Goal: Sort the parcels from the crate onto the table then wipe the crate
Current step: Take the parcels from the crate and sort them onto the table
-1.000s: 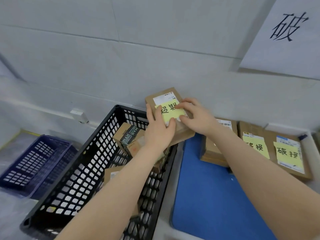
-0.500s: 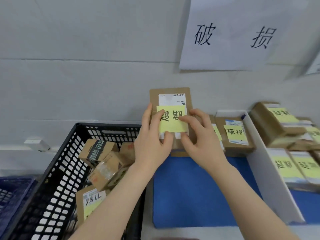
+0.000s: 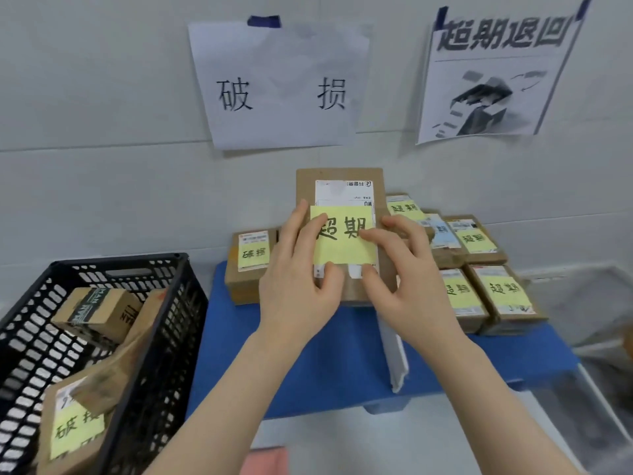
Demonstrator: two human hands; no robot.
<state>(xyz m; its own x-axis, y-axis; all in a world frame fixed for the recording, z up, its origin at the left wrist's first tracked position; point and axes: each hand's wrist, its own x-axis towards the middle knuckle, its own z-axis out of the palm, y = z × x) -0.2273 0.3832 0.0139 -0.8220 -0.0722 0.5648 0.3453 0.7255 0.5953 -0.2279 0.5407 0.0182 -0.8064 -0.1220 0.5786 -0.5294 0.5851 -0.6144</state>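
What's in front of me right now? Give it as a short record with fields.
Held: parcel with yellow note, marked 超期
Left hand: grips its left edge
Right hand: grips its right side
Crate: black, boxes inside
Mat: blue, white divider, sorted parcels either side
Wall: two paper signs

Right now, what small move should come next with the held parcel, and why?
Probably carry the parcel, held by the left hand and right hand, rightward past the white divider: its yellow note reads like those on the right-hand parcels.
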